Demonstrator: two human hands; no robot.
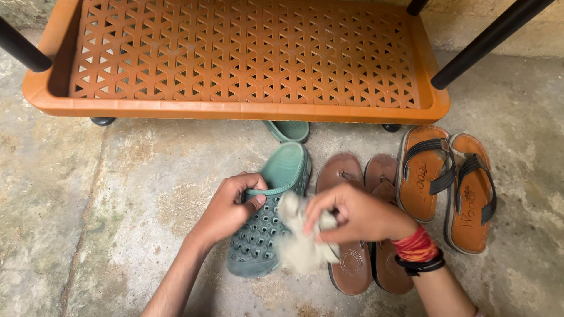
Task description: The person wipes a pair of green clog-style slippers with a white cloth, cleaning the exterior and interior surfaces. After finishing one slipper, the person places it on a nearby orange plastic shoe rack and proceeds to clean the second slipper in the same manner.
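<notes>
Fingers (249,186) of the left hand (229,208) curl tight on the green clog (267,226), which lies on the floor (117,194). Right hand (352,214) fingers pinch a pale rag (299,246) against the clog. Beside the clog lie brown sandals (352,264), then tan sandals (446,185). Above the clog sits an orange rack (247,108) with nothing inside, another green clog (288,130) under it.

Orange lattice rack shelf (235,111) on concrete floor (88,194), brown sandals (446,182), brown slippers (358,270), second green clog (288,130).
</notes>
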